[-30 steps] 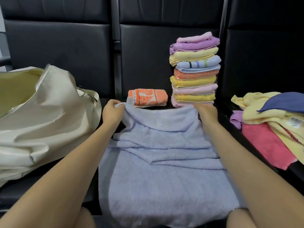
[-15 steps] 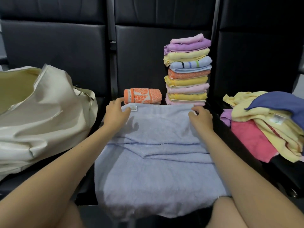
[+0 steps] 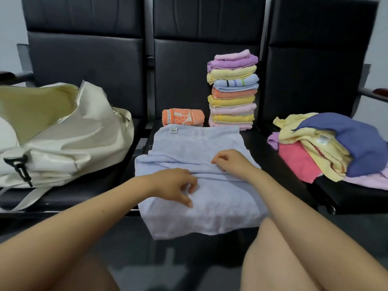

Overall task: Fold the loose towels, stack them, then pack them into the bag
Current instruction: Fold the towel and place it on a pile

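Note:
A light blue towel (image 3: 197, 143) lies spread on the middle black seat, partly folded, and its near edge hangs over the seat front. My left hand (image 3: 174, 185) rests on the towel's middle with loosely curled fingers and holds nothing. My right hand (image 3: 233, 160) lies on the fold ridge to the right, its fingers also curled loosely. A tall stack of folded towels (image 3: 233, 97) stands behind the towel against the backrest. Beside the stack lies a rolled orange patterned towel (image 3: 182, 117). The cream bag (image 3: 63, 139) gapes open on the left seat.
A loose pile of yellow, dark blue, pink and purple towels (image 3: 327, 143) covers the right seat. Black backrests close off the far side. An armrest (image 3: 375, 94) juts out at the far right. My knees are at the bottom edge.
Both hands have let go of the towel's far edge, laid it flat by the orange roll, and drawn back to the towel's middle.

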Motion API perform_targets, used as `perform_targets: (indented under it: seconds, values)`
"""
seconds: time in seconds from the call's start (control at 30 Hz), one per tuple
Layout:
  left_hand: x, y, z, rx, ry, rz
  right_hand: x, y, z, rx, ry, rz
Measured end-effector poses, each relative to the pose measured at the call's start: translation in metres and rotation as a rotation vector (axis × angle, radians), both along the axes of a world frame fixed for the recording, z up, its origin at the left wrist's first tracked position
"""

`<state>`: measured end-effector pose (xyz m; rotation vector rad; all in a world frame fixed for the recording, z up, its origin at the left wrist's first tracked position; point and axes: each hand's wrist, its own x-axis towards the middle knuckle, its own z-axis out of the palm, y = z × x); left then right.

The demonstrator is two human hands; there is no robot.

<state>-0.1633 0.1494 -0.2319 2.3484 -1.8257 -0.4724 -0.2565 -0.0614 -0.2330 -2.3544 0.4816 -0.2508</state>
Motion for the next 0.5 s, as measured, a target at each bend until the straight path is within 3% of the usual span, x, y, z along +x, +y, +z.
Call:
perform_targets:
  seconds: [0.1, 0.23, 0.33, 0.5]
  values:
    - [0.009, 0.002, -0.002, -0.064, 0.084, 0.036, -0.012, 0.010, 0.001, -0.044, 0.059, 0.080]
    - [0.030, 0.003, 0.001, -0.201, -0.092, 0.155, -0.027, 0.018, 0.002, -0.058, 0.155, 0.170]
    - [0.043, 0.001, 0.005, -0.272, -0.158, 0.232, -0.037, 0.020, 0.000, -0.202, 0.223, 0.268]
    - [0.042, -0.007, 0.012, -0.435, -0.301, 0.269, -0.032, 0.022, -0.008, -0.351, 0.103, 0.252]
